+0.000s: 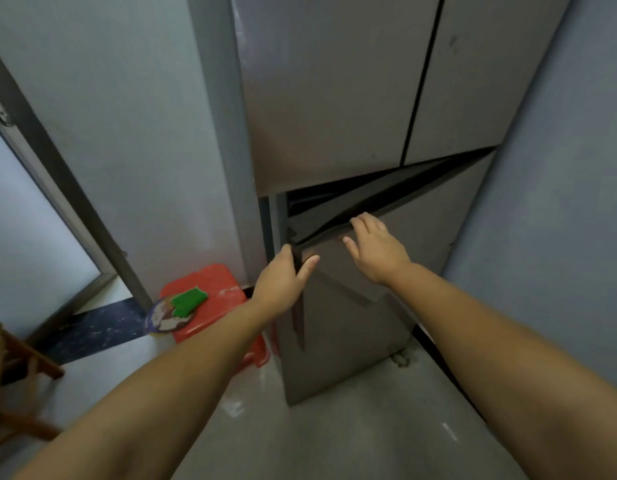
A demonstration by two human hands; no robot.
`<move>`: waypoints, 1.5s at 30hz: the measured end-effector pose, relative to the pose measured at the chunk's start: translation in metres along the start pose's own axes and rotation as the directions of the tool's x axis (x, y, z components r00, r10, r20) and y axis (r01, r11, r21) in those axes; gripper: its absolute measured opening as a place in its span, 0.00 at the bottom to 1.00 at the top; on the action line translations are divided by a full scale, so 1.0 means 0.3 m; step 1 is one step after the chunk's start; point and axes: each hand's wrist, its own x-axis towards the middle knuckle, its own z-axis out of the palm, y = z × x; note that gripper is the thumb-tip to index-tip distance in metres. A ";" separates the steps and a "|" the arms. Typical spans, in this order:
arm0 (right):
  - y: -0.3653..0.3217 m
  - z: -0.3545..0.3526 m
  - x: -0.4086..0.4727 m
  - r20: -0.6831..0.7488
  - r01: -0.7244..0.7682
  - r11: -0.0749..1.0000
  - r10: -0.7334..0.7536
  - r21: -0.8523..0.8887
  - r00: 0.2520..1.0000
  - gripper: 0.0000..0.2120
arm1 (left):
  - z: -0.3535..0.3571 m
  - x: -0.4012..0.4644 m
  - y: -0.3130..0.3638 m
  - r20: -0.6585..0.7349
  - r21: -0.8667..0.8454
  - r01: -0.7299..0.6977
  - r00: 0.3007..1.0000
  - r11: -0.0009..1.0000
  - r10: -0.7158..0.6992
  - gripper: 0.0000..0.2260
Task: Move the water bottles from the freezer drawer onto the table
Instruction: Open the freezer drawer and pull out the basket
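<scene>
A tall grey-brown fridge (334, 98) stands in front of me. Its lower freezer door (421, 244) hangs partly ajar, with a dark gap along its top edge. My left hand (283, 282) grips the door's upper left corner, thumb on the front and fingers behind the edge. My right hand (373, 247) rests on the top edge of the door, fingers curled over it. The inside of the freezer is dark; no drawer or water bottles show.
A red plastic stool (227, 292) with a green sponge (188, 301) and a round printed fan (161, 318) stands left of the fridge. A wooden chair (16, 375) is at the far left. Blue-grey walls close in on both sides; a doorway is at left.
</scene>
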 end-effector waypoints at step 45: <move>1.121 -0.562 -0.861 -0.162 -0.749 0.548 0.757 -0.372 0.634 0.32 | 0.906 0.096 1.380 0.535 0.033 -0.783 0.539 0.621 0.651 0.33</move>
